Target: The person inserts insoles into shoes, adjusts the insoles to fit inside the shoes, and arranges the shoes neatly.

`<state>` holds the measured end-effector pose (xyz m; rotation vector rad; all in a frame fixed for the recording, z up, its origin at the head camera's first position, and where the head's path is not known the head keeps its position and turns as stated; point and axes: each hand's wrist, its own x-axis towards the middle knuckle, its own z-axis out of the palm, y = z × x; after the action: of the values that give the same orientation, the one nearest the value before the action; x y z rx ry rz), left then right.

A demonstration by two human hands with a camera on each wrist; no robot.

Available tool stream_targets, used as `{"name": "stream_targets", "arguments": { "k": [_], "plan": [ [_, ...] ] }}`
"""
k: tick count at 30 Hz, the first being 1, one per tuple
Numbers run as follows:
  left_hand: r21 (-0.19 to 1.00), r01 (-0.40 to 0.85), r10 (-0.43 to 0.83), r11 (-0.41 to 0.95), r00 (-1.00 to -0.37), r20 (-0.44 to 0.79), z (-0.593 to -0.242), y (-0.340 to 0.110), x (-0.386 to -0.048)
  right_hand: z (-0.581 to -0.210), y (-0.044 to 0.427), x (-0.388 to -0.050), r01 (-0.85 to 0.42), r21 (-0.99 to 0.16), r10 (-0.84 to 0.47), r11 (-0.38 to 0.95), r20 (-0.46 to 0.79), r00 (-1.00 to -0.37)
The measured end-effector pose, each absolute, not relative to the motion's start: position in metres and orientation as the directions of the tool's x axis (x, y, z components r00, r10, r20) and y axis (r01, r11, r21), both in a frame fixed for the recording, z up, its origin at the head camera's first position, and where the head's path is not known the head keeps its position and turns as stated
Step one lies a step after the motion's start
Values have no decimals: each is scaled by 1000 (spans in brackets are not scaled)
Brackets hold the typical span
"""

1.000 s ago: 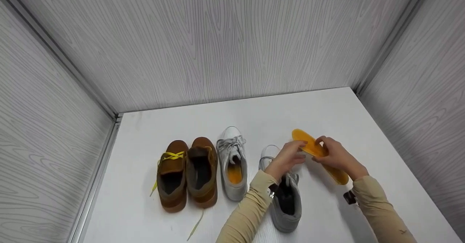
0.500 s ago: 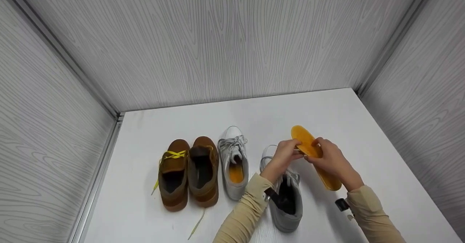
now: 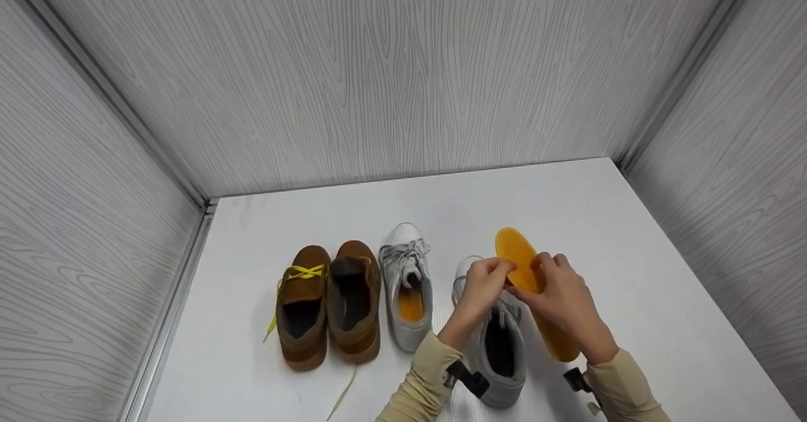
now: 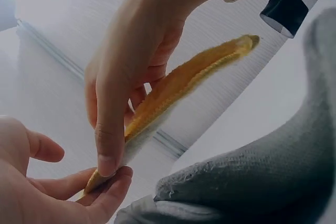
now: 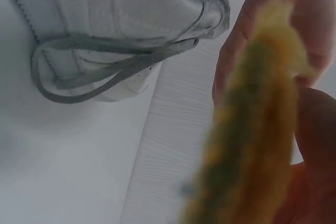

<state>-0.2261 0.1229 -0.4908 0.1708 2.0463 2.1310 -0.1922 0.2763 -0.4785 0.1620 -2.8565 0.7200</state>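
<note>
An orange insole [image 3: 518, 252] is held slanting above the table, to the right of a grey-white sneaker [image 3: 502, 384]. Thumb and fingers of my left hand [image 3: 478, 294] pinch its left edge. My right hand [image 3: 567, 302] grips the middle of it from the right side. In the left wrist view the insole [image 4: 184, 80] shows its thin edge, with a hand on each side of it. Close up and blurred, the insole [image 5: 247, 145] crosses the right wrist view beside the laced sneaker [image 5: 136, 14]. The left forearm and hand hide part of that sneaker in the head view.
A second white sneaker [image 3: 416, 335], with an orange insole inside, stands further left. Past it are two brown shoes, one [image 3: 307, 352] with yellow laces and one [image 3: 356, 340] with a loose lace [image 3: 342, 392] behind its heel. Grey wood-grain walls [image 3: 403, 75] enclose the white table [image 3: 252, 220].
Both hands have drawn the insole left and nearer to me, and it has turned more upright in view. My left fingers, which were partly spread, now pinch its edge. The shoes stay put.
</note>
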Motion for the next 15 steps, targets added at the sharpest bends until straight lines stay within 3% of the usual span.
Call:
{"name": "stream_targets", "arguments": {
  "k": [9,15],
  "plan": [
    [989,119,186,83,-977,102,-493,106,-206,-474,254,-172,-156,-428,-46,890,256,-966],
    [981,184,163,58,-971,173,-498,102,-193,-474,243,-159,-129,-452,-1,883,272,-962]
  ]
}}
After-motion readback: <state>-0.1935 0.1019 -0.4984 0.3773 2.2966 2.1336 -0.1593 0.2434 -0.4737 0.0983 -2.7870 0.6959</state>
